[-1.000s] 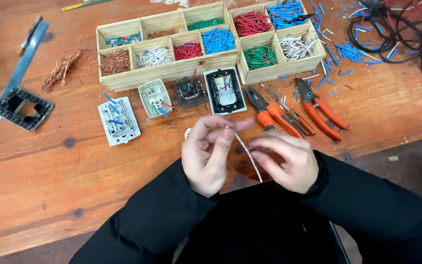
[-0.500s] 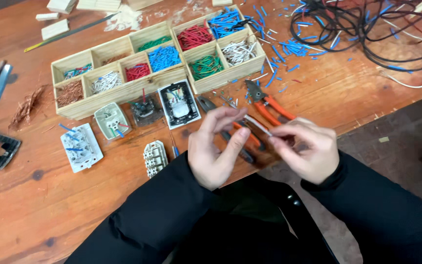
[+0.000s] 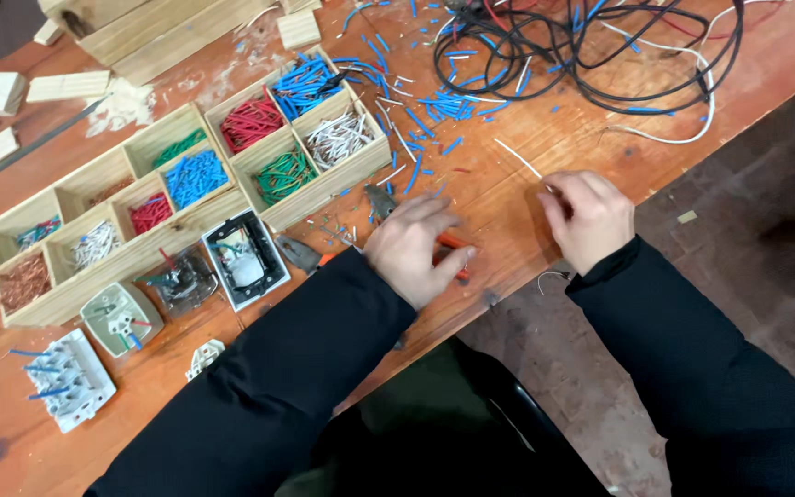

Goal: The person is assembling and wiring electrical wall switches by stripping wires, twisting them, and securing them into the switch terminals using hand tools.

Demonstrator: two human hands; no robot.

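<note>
I count two hands on the table (image 3: 526, 198). My left hand (image 3: 416, 247) lies palm down with its fingers curled over pliers with orange handles (image 3: 453, 244); only a strip of orange shows by the fingertips and one grey tip (image 3: 380, 200) just beyond the knuckles, so I cannot tell whether it grips one pair or more. My right hand (image 3: 587, 219) is pinched shut on one thin white wire (image 3: 519, 158) that runs up and away from the thumb. Beyond the left hand sits one wooden tray (image 3: 154, 244) with ten compartments of cut wire: red, blue, green, white, copper. Left of the left sleeve lie about six switch and socket parts (image 3: 243, 260), one half hidden by the arm. Beyond the right hand a tangle of black cables (image 3: 591, 55) runs off the top edge.
</note>
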